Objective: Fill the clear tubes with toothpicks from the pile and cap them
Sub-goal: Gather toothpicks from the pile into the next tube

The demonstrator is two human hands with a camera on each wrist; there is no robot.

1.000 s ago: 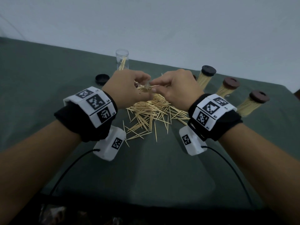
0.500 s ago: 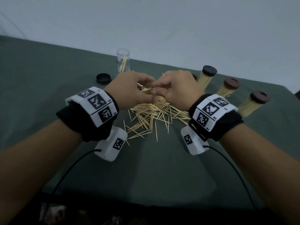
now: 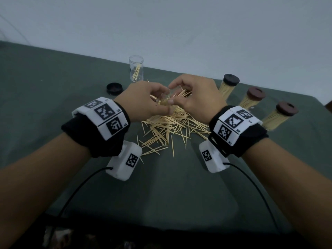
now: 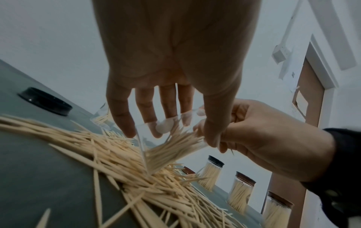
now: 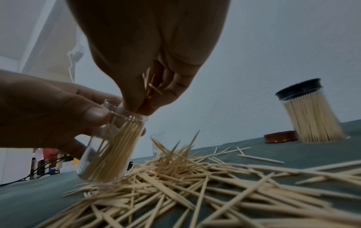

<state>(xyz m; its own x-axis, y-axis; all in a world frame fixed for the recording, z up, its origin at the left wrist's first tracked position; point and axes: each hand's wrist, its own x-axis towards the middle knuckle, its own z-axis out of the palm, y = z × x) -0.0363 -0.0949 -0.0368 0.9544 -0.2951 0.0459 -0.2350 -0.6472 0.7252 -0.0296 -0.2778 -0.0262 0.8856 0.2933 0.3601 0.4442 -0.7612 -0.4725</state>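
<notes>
My left hand [image 3: 158, 100] grips a clear tube [image 5: 109, 148] that is partly filled with toothpicks. The tube is tilted, and its base rests on the toothpick pile [image 3: 170, 126]. My right hand [image 5: 140, 106] is at the tube's open mouth. It pinches a few toothpicks [image 5: 152, 86] in its curled fingers. In the left wrist view the tube [image 4: 171, 148] shows between the fingers of my left hand [image 4: 166, 123], with my right hand [image 4: 254, 135] beside it. A second open tube [image 3: 136, 70] holding a few toothpicks stands behind the pile.
A black cap [image 3: 114, 88] lies left of the pile. A brown cap [image 5: 280, 136] lies at the far right. Three filled, capped tubes [image 3: 228, 85], [image 3: 252, 97], [image 3: 280, 115] stand in a row at the right. The green table cloth [image 3: 53, 87] ends at a wall behind.
Both hands have stayed together over the pile. My right hand's fingers have shifted at the tube's mouth, and the index finger now arches higher.
</notes>
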